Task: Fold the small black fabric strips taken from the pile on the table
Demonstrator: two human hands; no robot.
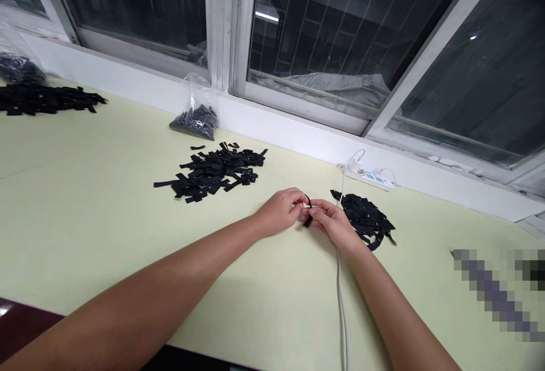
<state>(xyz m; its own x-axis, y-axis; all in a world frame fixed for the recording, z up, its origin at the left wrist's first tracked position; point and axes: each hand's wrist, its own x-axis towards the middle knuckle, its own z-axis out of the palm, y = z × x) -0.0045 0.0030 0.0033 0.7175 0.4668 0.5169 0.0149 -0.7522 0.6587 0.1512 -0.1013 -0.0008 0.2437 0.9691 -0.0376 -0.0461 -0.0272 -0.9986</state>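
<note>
Hands (279, 213) pinch strip (308, 221) near illegibly marked pile (364, 213).

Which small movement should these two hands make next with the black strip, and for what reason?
Probably the left hand should gently straighten the upper end of the black strip: that end looks curved close to this hand, while the right hand seems to pinch the strip lower down and so could steady it.
</note>
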